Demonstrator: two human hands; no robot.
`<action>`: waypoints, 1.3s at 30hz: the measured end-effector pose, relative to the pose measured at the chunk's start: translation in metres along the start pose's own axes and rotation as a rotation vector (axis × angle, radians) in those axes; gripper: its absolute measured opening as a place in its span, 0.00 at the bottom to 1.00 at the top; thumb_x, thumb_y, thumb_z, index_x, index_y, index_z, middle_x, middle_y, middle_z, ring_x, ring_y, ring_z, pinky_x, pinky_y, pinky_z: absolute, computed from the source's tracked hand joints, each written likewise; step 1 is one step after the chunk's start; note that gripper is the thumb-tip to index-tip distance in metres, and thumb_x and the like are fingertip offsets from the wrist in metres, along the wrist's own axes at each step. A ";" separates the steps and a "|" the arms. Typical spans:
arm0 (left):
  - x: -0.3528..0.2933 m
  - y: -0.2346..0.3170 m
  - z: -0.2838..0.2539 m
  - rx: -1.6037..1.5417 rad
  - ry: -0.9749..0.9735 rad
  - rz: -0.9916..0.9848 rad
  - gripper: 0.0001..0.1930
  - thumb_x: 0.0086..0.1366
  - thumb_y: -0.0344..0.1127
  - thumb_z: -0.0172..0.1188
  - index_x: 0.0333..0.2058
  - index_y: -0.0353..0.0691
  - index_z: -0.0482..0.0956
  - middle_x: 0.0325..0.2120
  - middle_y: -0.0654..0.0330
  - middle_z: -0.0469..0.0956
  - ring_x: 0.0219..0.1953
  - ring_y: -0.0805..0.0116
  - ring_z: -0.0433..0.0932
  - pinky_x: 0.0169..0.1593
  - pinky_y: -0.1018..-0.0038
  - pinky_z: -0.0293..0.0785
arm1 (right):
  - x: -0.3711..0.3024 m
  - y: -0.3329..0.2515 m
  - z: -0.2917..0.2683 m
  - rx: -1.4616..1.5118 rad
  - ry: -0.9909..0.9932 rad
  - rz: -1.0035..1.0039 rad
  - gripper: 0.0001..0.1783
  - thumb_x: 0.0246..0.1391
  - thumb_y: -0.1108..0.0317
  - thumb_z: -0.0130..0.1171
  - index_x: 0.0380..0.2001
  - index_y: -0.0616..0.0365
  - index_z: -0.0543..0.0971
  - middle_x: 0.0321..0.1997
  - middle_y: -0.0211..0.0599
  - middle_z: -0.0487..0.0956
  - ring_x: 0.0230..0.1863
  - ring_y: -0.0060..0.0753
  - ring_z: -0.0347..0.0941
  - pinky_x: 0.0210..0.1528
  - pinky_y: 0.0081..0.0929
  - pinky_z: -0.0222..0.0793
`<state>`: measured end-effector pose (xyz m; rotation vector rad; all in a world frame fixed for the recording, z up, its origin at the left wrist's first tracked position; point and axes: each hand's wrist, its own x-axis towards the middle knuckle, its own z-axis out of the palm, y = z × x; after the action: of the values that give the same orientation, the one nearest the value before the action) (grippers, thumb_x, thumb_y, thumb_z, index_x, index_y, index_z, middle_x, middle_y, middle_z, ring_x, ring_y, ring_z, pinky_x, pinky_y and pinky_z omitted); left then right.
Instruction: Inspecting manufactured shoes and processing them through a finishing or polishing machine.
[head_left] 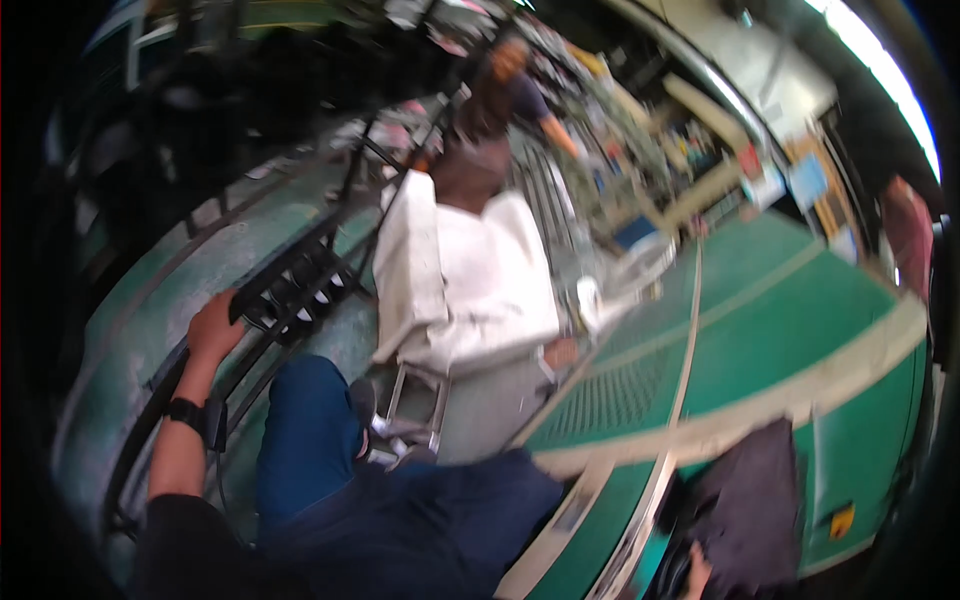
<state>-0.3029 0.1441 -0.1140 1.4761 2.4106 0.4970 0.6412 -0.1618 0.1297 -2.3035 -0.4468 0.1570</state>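
Note:
My left hand (213,325) is closed around the end of a black slatted rack (297,290) at the left, with a dark band on that wrist. At the lower right, my right hand (697,570) shows only in part and is blurred. Its fingers appear closed at the lower edge of a piece of dark cloth (750,510). This cloth lies over the green tabletop (750,350); beneath the hand, a black shape is too smeared to make out.
Ahead stands a large white fabric-lined bin (490,280) on a metal frame (418,400). Behind it a person (485,130) in dark clothes stretches out an arm. Long green tables with pale edging run along the right. A reddish shape (907,235) is at the far right.

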 end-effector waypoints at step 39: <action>-0.194 0.210 0.061 -1.104 -1.270 -0.423 0.42 0.69 0.43 0.54 0.75 0.46 0.41 0.64 0.51 0.69 0.63 0.63 0.72 0.65 0.68 0.68 | -0.294 -0.124 0.460 0.929 -1.334 0.538 0.13 0.63 0.64 0.54 0.40 0.64 0.79 0.40 0.44 0.83 0.40 0.38 0.81 0.45 0.36 0.80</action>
<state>-0.0244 0.0685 -0.0703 0.4343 1.0052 0.4348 0.2209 0.1215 -0.1085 -1.0624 -0.2450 1.7749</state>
